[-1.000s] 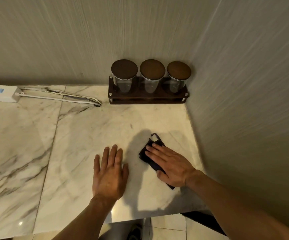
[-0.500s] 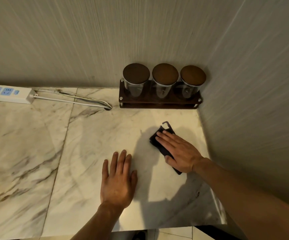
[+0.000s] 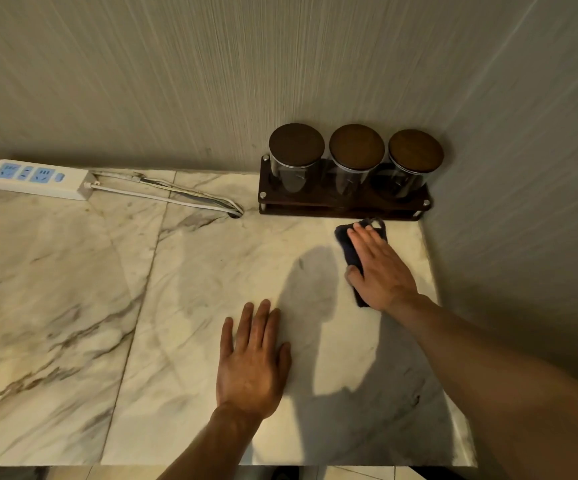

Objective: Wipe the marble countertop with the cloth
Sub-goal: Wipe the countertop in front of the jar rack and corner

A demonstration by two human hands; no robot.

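Note:
The white marble countertop (image 3: 73, 306) with brown veins fills the lower view. A dark cloth (image 3: 348, 245) lies flat on it near the back right corner, just in front of the jar rack. My right hand (image 3: 379, 270) presses down on the cloth with fingers stretched out, covering most of it; a small loop of the cloth sticks out past the fingertips. My left hand (image 3: 253, 362) rests palm down on the bare marble nearer the front edge, fingers together, holding nothing.
A dark wooden rack (image 3: 344, 202) with three lidded glass jars stands in the back right corner. A white power strip (image 3: 38, 180) and its cables (image 3: 176, 199) lie along the back wall. Walls close off the back and right. The counter's front edge runs along the bottom.
My right hand has slid the cloth away from me, toward the jar rack and the right wall. My left hand has stayed flat on the marble.

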